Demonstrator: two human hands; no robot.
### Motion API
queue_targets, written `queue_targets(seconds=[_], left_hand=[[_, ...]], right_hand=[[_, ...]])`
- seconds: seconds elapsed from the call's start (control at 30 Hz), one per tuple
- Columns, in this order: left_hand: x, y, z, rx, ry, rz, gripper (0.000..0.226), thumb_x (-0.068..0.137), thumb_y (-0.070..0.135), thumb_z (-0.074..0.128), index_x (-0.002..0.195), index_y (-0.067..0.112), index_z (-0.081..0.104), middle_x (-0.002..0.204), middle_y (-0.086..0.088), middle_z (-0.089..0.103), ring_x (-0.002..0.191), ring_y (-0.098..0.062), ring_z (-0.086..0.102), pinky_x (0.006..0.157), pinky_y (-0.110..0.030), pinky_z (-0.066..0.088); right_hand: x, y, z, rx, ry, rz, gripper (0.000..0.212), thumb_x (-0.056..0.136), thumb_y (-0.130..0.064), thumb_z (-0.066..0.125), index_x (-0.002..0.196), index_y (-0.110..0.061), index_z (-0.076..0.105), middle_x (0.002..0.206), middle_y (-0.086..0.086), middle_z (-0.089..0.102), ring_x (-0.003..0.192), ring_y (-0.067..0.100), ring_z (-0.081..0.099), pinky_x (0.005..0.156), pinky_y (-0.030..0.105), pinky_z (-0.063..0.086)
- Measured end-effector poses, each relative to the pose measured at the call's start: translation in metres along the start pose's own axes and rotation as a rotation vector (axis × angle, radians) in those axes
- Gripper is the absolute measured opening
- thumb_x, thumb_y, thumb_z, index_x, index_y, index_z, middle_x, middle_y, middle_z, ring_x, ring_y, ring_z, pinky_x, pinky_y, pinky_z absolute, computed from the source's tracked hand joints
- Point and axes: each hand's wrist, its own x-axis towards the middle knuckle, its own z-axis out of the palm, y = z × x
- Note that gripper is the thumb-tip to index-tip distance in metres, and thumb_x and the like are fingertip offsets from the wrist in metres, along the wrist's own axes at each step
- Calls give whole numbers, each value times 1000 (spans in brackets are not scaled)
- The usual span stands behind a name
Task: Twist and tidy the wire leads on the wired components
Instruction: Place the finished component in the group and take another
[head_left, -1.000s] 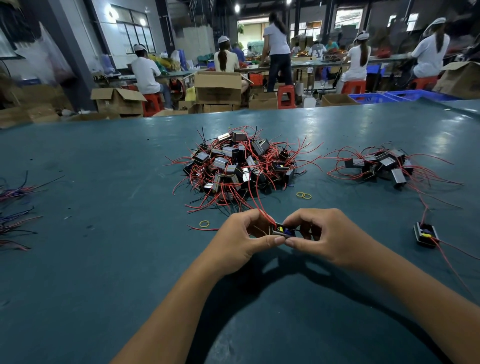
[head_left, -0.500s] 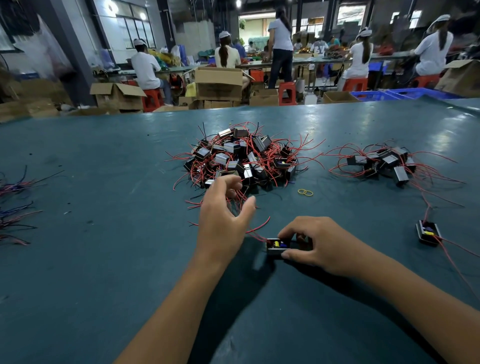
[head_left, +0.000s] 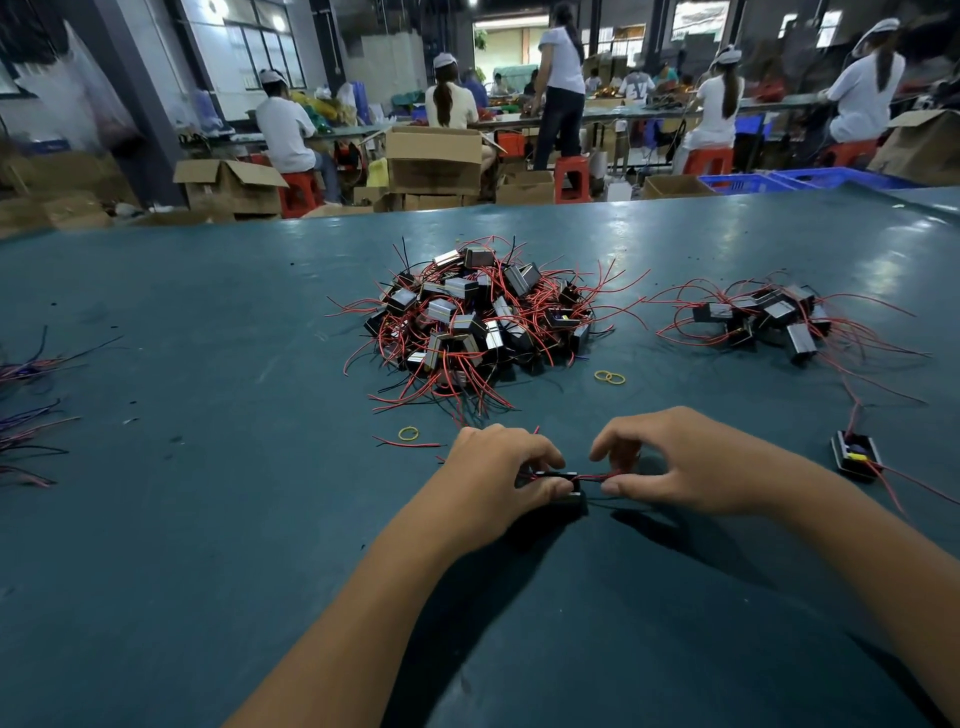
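A small black wired component (head_left: 569, 501) sits on the teal table (head_left: 208, 519) in front of me. My left hand (head_left: 493, 478) grips it with curled fingers and thumb. Its red leads (head_left: 592, 476) run to the right into my right hand (head_left: 675, 465), which pinches them between thumb and fingers. A large pile of black components with loose red and black leads (head_left: 472, 322) lies behind my hands. A smaller pile (head_left: 769, 319) lies to the right. One single component (head_left: 854, 457) with a yellow part rests at the right.
Yellow rubber bands lie on the table, a single rubber band (head_left: 408, 433) to the left and a pair of bands (head_left: 610, 377) further back. A loose red wire (head_left: 405, 444) is nearby. Bundles of wires (head_left: 26, 405) lie at the left edge. Cardboard boxes (head_left: 434, 158) and seated workers are beyond the table.
My left hand came back from the big pile to the component and now grips it. My right hand shifted from the component to its red leads.
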Motion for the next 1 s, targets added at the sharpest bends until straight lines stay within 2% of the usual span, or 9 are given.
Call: queue_targets(seconds=[0.13,0.2,0.33,0.47,0.6,0.73,0.87,0.93,1.0], left_hand=[[-1,-1,-1,-27,-29,2,24,89,51,67,102,31,71,91,14,63,92,-7,55,90,-33,37],[-1,-1,-2,-12,-28,9,24,90,50,67,103,31,71,92,16,61,93,-6,54,90,-33,36],[-2,3,0,-99,-11,56,23,90,33,71,112,27,66,104,17,63,99,-4,55,93,-29,42],[-3,8,1,-213,-33,71,22,90,19,71,112,21,66,100,13,66,93,-5,59,82,-18,48],[-2,12,4,-151,6,69,15,93,20,68,107,21,69,96,9,64,87,-12,59,83,-29,48],[-2,15,6,-144,19,65,9,93,18,68,101,21,67,92,13,62,84,-13,60,85,-38,48],[-2,14,7,-144,33,63,9,92,17,68,96,23,64,88,15,59,82,-10,58,85,-37,48],[-2,13,8,-141,41,66,11,91,15,68,95,23,63,87,16,58,80,-8,57,85,-36,47],[-2,13,8,-152,41,53,11,92,16,67,99,24,64,89,17,58,83,-8,58,87,-36,47]], right_hand=[[-2,-4,-4,-13,12,-30,3,93,-38,64,91,-37,66,87,-20,66,88,1,63,77,15,47],[-1,-6,-4,-33,49,-49,9,94,-33,64,86,-36,64,83,-19,65,85,2,61,76,15,45],[0,-10,-1,-49,124,-88,6,93,-29,64,88,-31,64,84,-17,63,86,4,59,72,11,39],[1,-17,1,-79,238,-156,6,92,-19,67,90,-24,66,85,-18,63,86,2,57,78,10,39],[0,-22,3,-99,304,-193,7,90,-17,70,90,-23,66,83,-18,62,84,1,55,84,10,34],[-1,-23,-1,-136,388,-184,9,86,-23,75,92,-23,67,82,-20,61,85,-4,53,90,15,30],[-4,-23,-12,-98,430,-159,8,85,-23,76,86,-21,68,73,-14,61,76,4,55,78,15,39],[-6,-22,-16,28,399,-132,7,87,-25,73,83,-23,68,66,-6,61,65,9,57,65,22,44],[-7,-20,-19,211,391,-88,11,87,-33,69,82,-23,67,61,1,58,55,12,52,55,23,42]])
